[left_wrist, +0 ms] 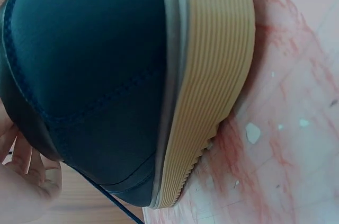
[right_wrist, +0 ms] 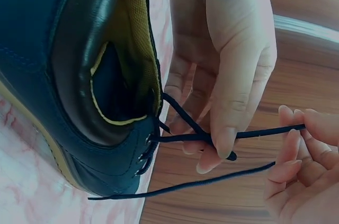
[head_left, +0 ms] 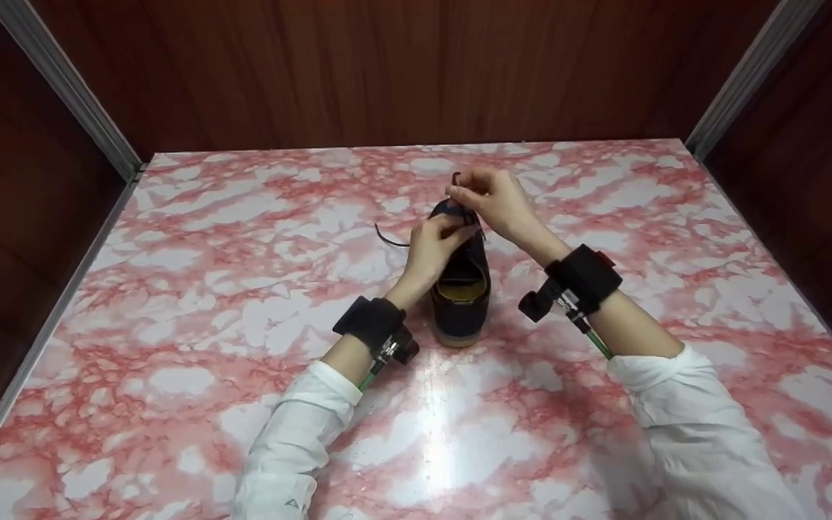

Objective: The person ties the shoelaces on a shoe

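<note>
1. The left hand (head_left: 432, 247) is at the front of the shoe, clamped with thumb and fingers on the lace (right_wrist: 255, 134) where two strands cross.
2. The right hand (head_left: 500, 203), farther off and a little higher, is also clamped: its fingertips pinch one strand, which runs taut between the two hands.
3. A slack length of the lace dips from near the right hand's curled fingers, its tip beside the toe in the right wrist view; another end sticks out left of the left hand.
4. The shoe (head_left: 461, 322), dark blue, stands upright on the counter, directly beneath the hands, heel toward the person and toe away.
5. It has a dark padded collar (right_wrist: 85, 49), a yellow lining (right_wrist: 139, 38) and a ribbed tan sole (left_wrist: 221, 49).
6. Each wrist wears a black band, the left one (head_left: 370, 322) and the right one (head_left: 589, 279), below which come white sleeves (head_left: 297, 437).
7. The counter (head_left: 192, 318) is marbled red and white, with brown wooden walls (head_left: 416, 72) around it.
</note>
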Demonstrator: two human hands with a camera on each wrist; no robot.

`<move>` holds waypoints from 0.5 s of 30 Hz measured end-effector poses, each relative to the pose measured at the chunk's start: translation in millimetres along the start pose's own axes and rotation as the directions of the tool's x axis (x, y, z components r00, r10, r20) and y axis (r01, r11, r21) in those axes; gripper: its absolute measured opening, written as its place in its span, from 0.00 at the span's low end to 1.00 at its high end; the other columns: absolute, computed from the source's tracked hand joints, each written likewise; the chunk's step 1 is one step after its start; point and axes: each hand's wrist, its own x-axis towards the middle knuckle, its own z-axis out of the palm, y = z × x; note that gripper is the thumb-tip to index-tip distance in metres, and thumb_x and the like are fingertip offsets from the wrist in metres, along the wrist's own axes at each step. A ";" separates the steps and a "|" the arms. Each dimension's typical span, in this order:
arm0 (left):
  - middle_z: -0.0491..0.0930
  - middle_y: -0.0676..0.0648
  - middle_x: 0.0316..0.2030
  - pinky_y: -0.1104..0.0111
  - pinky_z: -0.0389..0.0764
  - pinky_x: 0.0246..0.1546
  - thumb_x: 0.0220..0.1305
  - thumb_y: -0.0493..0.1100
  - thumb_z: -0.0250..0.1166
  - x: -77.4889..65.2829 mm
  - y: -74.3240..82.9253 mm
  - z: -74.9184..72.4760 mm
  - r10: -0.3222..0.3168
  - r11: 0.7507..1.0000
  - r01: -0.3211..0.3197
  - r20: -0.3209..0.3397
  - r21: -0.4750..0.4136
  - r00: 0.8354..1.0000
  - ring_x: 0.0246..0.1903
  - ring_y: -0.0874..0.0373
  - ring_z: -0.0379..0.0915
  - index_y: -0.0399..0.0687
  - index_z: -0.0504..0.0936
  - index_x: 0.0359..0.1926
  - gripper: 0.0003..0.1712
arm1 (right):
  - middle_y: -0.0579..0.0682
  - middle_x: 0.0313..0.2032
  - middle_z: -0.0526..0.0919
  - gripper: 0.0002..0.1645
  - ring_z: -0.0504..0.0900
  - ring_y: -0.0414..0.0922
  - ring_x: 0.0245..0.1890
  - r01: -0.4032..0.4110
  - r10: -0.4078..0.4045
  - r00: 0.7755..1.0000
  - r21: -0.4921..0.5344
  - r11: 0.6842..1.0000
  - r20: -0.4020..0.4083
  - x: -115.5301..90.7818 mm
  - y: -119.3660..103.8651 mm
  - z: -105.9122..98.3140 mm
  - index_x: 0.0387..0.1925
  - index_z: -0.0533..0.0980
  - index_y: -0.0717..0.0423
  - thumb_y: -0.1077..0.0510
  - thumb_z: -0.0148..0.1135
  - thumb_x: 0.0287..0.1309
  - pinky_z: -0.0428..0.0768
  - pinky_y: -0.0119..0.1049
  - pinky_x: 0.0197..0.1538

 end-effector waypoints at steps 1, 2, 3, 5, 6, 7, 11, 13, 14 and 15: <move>0.71 0.58 0.19 0.78 0.60 0.23 0.37 0.46 0.57 -0.1 -0.2 -0.2 0.004 1.000 -0.004 -0.002 0.000 1.000 0.22 0.70 0.62 0.47 0.76 0.19 0.08 | 0.48 0.19 0.73 0.14 0.70 0.41 0.22 0.009 -0.009 1.000 -0.001 1.000 0.002 0.6 -1.5 0.0 0.23 0.70 0.56 0.50 0.50 0.37 0.64 0.30 0.23; 0.71 0.57 0.19 0.78 0.60 0.23 0.37 0.46 0.57 -0.3 -0.4 -0.2 0.010 1.000 -0.010 -0.004 -0.001 1.000 0.21 0.70 0.62 0.47 0.76 0.19 0.08 | 0.49 0.20 0.73 0.13 0.70 0.41 0.22 0.011 -0.011 1.000 -0.004 1.000 0.004 1.2 -2.9 0.1 0.23 0.70 0.56 0.50 0.50 0.37 0.64 0.30 0.23; 0.71 0.57 0.18 0.78 0.61 0.22 0.37 0.46 0.57 -0.5 -0.6 -0.3 0.015 1.000 -0.015 -0.006 0.000 1.000 0.21 0.69 0.62 0.47 0.76 0.19 0.08 | 0.49 0.20 0.73 0.13 0.70 0.41 0.22 0.019 -0.019 1.000 -0.010 1.000 0.006 2.0 -4.0 0.2 0.23 0.70 0.56 0.50 0.50 0.37 0.64 0.30 0.24; 0.71 0.57 0.18 0.78 0.61 0.23 0.37 0.46 0.57 -0.9 -0.6 -0.2 0.017 1.000 -0.017 -0.002 -0.001 1.000 0.20 0.69 0.62 0.47 0.76 0.18 0.08 | 0.49 0.20 0.72 0.13 0.69 0.40 0.22 0.027 -0.027 1.000 -0.027 0.999 0.012 4.1 -6.2 0.4 0.22 0.71 0.55 0.50 0.49 0.38 0.63 0.30 0.24; 0.71 0.57 0.18 0.78 0.61 0.23 0.37 0.46 0.57 -1.1 -0.5 -0.3 0.017 1.000 -0.017 -0.002 0.003 1.000 0.21 0.70 0.62 0.47 0.76 0.18 0.08 | 0.49 0.20 0.72 0.12 0.69 0.40 0.22 0.032 -0.032 0.999 -0.034 0.999 0.018 5.0 -7.6 0.7 0.22 0.71 0.55 0.50 0.49 0.38 0.63 0.30 0.24; 0.71 0.57 0.18 0.78 0.61 0.23 0.38 0.46 0.57 -1.3 -0.3 -0.3 0.014 1.000 -0.014 0.000 0.006 1.000 0.21 0.70 0.62 0.47 0.76 0.18 0.08 | 0.48 0.20 0.72 0.12 0.69 0.40 0.22 0.035 -0.033 0.999 -0.050 0.998 0.023 5.9 -8.9 1.1 0.22 0.71 0.54 0.50 0.49 0.38 0.63 0.30 0.24; 0.70 0.58 0.19 0.79 0.61 0.24 0.39 0.47 0.56 -2.1 0.5 -0.5 -0.006 1.000 0.006 0.008 0.009 1.000 0.22 0.71 0.62 0.48 0.76 0.18 0.08 | 0.46 0.20 0.72 0.10 0.69 0.38 0.20 0.078 -0.076 0.996 -0.065 0.995 0.045 10.7 -13.9 4.8 0.21 0.71 0.52 0.51 0.49 0.39 0.62 0.30 0.22; 0.70 0.58 0.18 0.78 0.61 0.24 0.39 0.48 0.56 -2.4 0.3 -0.7 -0.005 1.000 0.005 0.010 0.005 1.000 0.22 0.71 0.63 0.49 0.75 0.18 0.08 | 0.45 0.19 0.72 0.09 0.69 0.37 0.19 0.102 -0.099 0.994 -0.066 0.993 0.051 13.0 -16.4 7.4 0.21 0.71 0.52 0.51 0.49 0.39 0.62 0.30 0.22; 0.70 0.58 0.18 0.78 0.61 0.24 0.39 0.48 0.55 -2.5 0.0 -0.8 0.001 1.000 -0.001 0.009 0.004 1.000 0.21 0.71 0.63 0.49 0.75 0.18 0.08 | 0.46 0.19 0.72 0.09 0.69 0.36 0.19 0.115 -0.112 0.992 -0.063 0.991 0.055 14.2 -17.4 8.8 0.21 0.71 0.52 0.52 0.49 0.39 0.62 0.30 0.21; 0.70 0.58 0.18 0.78 0.61 0.24 0.39 0.48 0.55 -2.8 -0.3 -0.9 0.009 1.000 -0.009 0.008 0.003 1.000 0.21 0.71 0.63 0.49 0.75 0.18 0.08 | 0.46 0.19 0.72 0.09 0.68 0.36 0.19 0.120 -0.116 0.991 -0.064 0.991 0.060 15.1 -18.3 10.1 0.21 0.71 0.53 0.52 0.49 0.39 0.62 0.30 0.22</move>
